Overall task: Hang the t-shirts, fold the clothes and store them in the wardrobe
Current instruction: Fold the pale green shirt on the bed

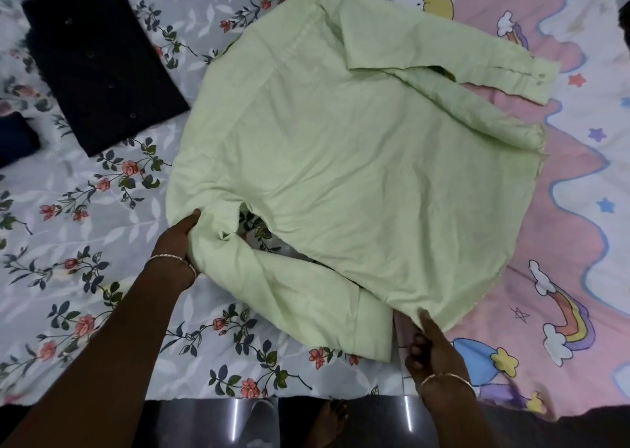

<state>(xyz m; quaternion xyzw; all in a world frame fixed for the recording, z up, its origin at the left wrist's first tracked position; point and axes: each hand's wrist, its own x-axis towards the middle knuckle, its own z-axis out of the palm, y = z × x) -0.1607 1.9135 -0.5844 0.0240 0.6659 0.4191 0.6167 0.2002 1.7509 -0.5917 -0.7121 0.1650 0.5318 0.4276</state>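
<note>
bed fills the view, a white flowered sheet (pixel 85 277) on the left half and a pink cartoon sheet (pixel 579 209) with rainbows and stars on the right. spread across the join of the two, a pale green shirt (pixel 358 158) lies flat, back side up, its hem curving over the pink side. the far sleeve is folded over the body, its buttoned cuff pointing right. the near sleeve lies slanted along the front edge of the bed. left hand (pixel 177 239) grips the cloth where that near sleeve meets the body, thumb on top, the other fingers tucked under the fabric and out of sight. right hand (pixel 433 348) is at the near corner of the hem, thumb laid on the edge, fingers curled beneath, pinching it. a thin bangle sits on each wrist. far left, well apart from the green one, a folded black shirt (pixel 99 69) rests on the flowers, buttons up, with a dark blue garment (pixel 15 137) just beside it at the frame's edge. down below the bed, a bare foot (pixel 329 417) on the floor.
</note>
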